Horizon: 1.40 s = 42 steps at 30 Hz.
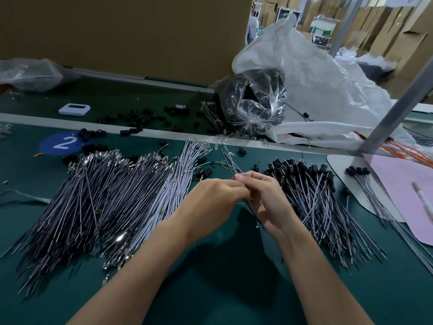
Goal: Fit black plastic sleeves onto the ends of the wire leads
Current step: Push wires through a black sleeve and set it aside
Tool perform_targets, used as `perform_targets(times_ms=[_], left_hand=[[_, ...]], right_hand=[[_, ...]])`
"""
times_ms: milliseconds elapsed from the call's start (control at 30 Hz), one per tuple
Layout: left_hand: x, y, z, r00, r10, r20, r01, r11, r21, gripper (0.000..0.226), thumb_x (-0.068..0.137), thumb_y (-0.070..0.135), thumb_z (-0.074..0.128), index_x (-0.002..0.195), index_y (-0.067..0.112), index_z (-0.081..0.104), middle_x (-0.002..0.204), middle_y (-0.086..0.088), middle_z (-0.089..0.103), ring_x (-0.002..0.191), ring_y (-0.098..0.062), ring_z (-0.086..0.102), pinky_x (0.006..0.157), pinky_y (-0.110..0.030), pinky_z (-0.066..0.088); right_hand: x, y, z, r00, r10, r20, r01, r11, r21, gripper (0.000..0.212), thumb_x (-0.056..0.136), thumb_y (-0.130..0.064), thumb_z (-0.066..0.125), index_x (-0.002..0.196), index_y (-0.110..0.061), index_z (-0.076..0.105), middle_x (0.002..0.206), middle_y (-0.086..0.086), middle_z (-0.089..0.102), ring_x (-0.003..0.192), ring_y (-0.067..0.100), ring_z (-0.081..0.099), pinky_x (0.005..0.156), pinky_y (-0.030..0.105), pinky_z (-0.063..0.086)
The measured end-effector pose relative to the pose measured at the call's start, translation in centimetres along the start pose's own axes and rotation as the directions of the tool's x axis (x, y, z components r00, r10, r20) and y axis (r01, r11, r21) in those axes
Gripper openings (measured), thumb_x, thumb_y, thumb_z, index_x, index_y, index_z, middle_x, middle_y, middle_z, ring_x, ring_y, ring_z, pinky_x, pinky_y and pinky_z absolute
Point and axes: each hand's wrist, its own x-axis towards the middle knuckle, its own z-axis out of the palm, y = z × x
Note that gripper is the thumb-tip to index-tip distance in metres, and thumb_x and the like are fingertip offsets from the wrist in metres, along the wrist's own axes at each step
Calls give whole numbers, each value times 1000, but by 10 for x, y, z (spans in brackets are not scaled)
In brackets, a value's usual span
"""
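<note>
Meeting above the middle of the tabletop [210, 289]: left hand [210, 200] and right hand [264, 200], knuckles touching, fingers of both curled tight. Pinched between them: a few held leads [230, 164], slanting up and away past the fingertips, the lower ends trailing down under the right palm. Cannot tell whether a sleeve sits between the fingers.

Just left of the left hand, fanned flat across the tabletop: bare pile [105, 195] of grey and dark leads, metal tips at the far ends. Just right of the right hand, partly hidden by the wrist: sleeved pile [316, 198], black caps bunched at its far end. Further right, well apart from the hands, on a white board [339, 165] beside a pink sheet [403, 188]: small bunch [360, 181], also capped. Loose sleeves [138, 120] scattered well beyond the hands, along the far strip of the tabletop and around a blue disc [62, 143] marked 2.

Behind, right of centre: clear bag [253, 102], crumpled, packed with black parts, leaning against a big white sack [316, 90], contents hidden. Far left: another clear wrapper [30, 73], slumped, contents too blurred to tell.
</note>
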Motion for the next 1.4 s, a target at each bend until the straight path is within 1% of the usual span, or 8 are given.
perform_targets(times_ms=[267,433,600,867,1000,1133,1233,1400], left_hand=[[0,4,-11,991,-118,-65,101,971,-216,27,81,-7,67,94,14,78,95,0,77,81,-20,73,71,-31,59],[24,-64,-54,774,-510,-376,551,834,3,32,88,-4,60,101,21,75,93,1,75,76,-18,69,69,-34,60],[43,-151,-67,664,-747,-42,693,593,410,53,87,-10,52,133,15,59,136,-19,55,115,-36,57,96,-43,50],[33,-176,-66,641,-767,-25,744,613,266,20,87,2,67,105,7,75,112,-16,70,100,-32,64,97,-43,51],[36,-142,-62,607,-781,-150,765,625,-158,20,88,11,70,108,11,72,103,-1,70,91,-16,63,87,-29,52],[29,-88,-48,514,-852,103,467,176,-867,21,91,-1,60,103,12,71,101,-9,70,80,-14,72,70,-19,57],[17,-60,-26,517,-834,193,322,-19,-947,23,91,-8,53,98,5,71,102,-14,70,84,-17,72,71,-20,58],[13,-47,-12,512,-847,141,196,-44,-980,23,94,-7,51,97,4,70,95,-11,69,82,-16,70,75,-21,58]], right_hand=[[1,4,-4,972,-176,-155,169,984,-55,14,94,-7,58,82,-4,66,67,2,68,58,10,62,54,20,51],[8,15,-6,827,-496,-264,339,815,-470,12,92,-9,64,83,-17,65,72,1,70,55,7,57,53,23,46],[7,25,0,804,-581,-128,378,665,-644,11,90,-10,68,82,-18,69,69,-9,66,60,4,58,60,22,50],[6,22,0,803,-588,-99,398,653,-644,12,90,-8,67,82,-16,68,68,-9,64,57,3,55,57,15,45],[5,20,-2,794,-597,-112,404,656,-638,11,90,-11,68,81,-17,68,66,-9,63,57,3,53,55,19,46],[4,19,-1,785,-608,-117,427,668,-609,9,89,-15,70,81,-18,70,67,-8,65,59,3,55,56,19,47],[4,20,0,790,-603,-111,433,676,-596,7,88,-16,71,81,-17,72,67,-9,66,59,3,56,57,18,46],[4,19,-2,796,-601,-80,433,656,-618,9,87,-15,72,80,-21,72,66,-9,68,58,2,58,57,15,45]])
